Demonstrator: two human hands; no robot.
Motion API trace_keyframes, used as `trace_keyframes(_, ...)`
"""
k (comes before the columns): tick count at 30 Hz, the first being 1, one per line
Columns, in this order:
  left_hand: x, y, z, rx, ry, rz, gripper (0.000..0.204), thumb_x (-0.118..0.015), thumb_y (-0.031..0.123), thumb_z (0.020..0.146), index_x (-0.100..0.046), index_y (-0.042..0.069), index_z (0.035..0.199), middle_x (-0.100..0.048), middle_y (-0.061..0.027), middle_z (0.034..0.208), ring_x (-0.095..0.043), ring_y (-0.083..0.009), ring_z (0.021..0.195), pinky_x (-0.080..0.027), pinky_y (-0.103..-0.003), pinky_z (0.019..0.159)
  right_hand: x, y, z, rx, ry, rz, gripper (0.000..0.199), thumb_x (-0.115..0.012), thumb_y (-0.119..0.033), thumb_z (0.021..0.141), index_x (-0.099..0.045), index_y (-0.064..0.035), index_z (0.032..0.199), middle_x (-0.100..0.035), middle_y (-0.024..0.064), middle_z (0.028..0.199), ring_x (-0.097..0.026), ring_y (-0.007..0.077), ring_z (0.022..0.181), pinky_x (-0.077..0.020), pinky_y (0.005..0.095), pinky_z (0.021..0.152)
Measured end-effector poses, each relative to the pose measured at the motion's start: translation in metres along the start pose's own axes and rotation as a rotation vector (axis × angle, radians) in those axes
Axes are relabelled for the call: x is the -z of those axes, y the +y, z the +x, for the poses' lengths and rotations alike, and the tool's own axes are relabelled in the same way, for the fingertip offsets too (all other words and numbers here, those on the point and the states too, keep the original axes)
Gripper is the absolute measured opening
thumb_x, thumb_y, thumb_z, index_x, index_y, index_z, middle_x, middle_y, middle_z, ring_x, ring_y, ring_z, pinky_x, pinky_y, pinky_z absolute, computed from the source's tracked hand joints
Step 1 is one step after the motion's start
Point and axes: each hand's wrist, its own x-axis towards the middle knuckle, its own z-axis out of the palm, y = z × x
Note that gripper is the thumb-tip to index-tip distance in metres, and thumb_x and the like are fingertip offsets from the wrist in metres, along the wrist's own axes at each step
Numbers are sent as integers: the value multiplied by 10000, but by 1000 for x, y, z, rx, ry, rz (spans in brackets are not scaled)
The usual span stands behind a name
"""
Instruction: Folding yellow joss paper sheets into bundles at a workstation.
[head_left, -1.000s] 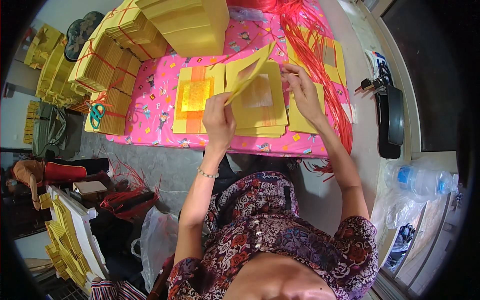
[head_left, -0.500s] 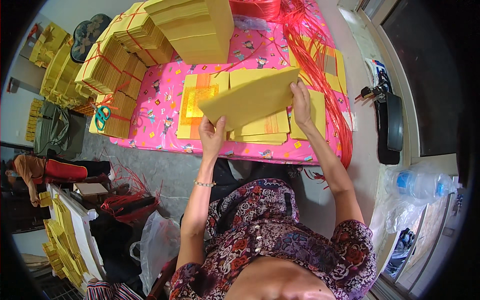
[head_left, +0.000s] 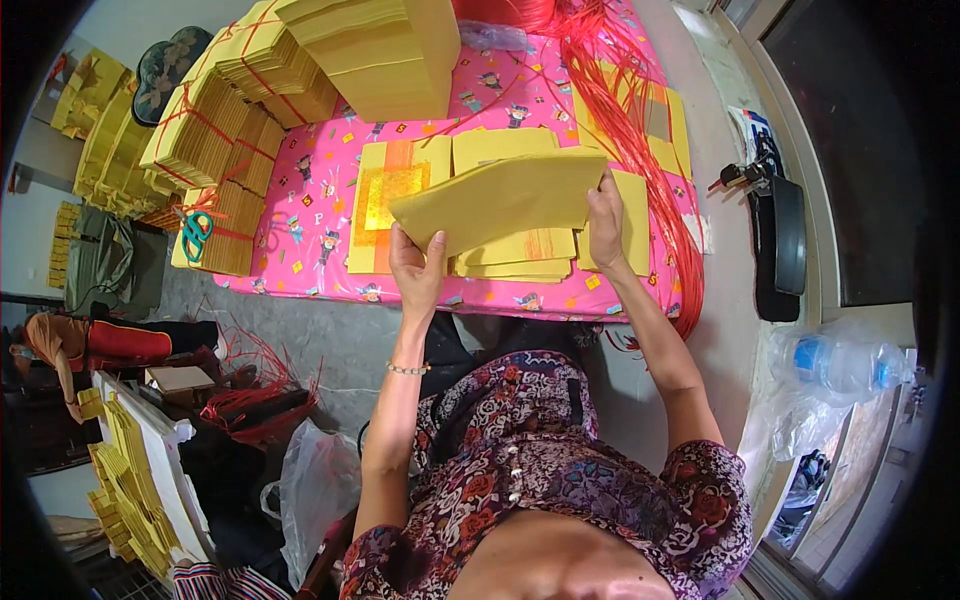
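Observation:
A thin stack of yellow paper (head_left: 500, 200) is held slanting above the table between my two hands. My left hand (head_left: 417, 270) grips its near left corner, thumb on top. At the right end, my right hand (head_left: 606, 225) has its fingers closed round the edge. Under the held stack lie more yellow sheets (head_left: 515, 262), some with faint orange marks. Left of these sits a yellow sheet with an orange band and a gold square (head_left: 385, 210). Another yellow pile (head_left: 632, 215) lies just right of my right hand.
Tied bundles of yellow paper (head_left: 215, 145) and a tall stack (head_left: 400, 65) stand at the back left of the pink table (head_left: 310, 215). Teal-handled scissors (head_left: 197, 237) hang by the bundles. Red plastic strands (head_left: 655, 185) trail down the right side. Another person (head_left: 60, 340) is at far left.
The right end of the held stack has dipped slightly, along with my right hand. Both hands keep their grip. The whole view has shifted a little.

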Motion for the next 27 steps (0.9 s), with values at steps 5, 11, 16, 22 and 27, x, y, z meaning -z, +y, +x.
trace_keyframes(5, 2, 0, 0, -30, -38, 40, 350, -616, 19, 856, -469, 5, 1173, -562, -61, 1090, -520, -137, 1024, -401, -266, 900, 4, -11, 4, 67, -77, 27, 427, -514, -298, 895, -437, 4, 1187, -521, 69, 1088, -461, 123, 1037, -339, 272, 917)
trace_keyframes(11, 0, 0, -3, 17, -40, 14, 350, -605, 5, 861, -474, 11, 1185, -563, -67, 1120, -525, -143, 1044, -403, -275, 912, 2, -6, -3, -27, -36, -18, 495, -554, -323, 892, -431, 19, 1229, -560, 52, 1053, -498, 99, 962, -378, 259, 864)
trace_keyframes(16, 4, -2, -1, 17, -51, 15, 341, -597, 12, 869, -475, 13, 1187, -565, -63, 1118, -527, -141, 1042, -406, -270, 909, 3, -5, 0, 53, -103, -51, 525, -553, -284, 896, -398, 40, 1279, -569, 67, 1089, -504, 97, 974, -388, 244, 854)
trace_keyframes(22, 7, -5, -2, 10, -76, 35, 339, -588, 23, 880, -469, 16, 1197, -568, -60, 1114, -529, -142, 1045, -413, -269, 901, -2, -13, 0, -25, -84, 26, 488, -551, -185, 897, -386, 56, 1288, -564, 72, 1094, -508, 104, 971, -392, 255, 861)
trace_keyframes(27, 6, 0, -1, 45, -85, 10, 333, -582, 33, 888, -464, 21, 1200, -564, -65, 1127, -535, -142, 1043, -423, -266, 889, 3, -20, 6, 46, -114, -98, 345, -538, -131, 906, -436, 11, 1204, -565, 49, 1009, -507, 87, 925, -402, 244, 828)
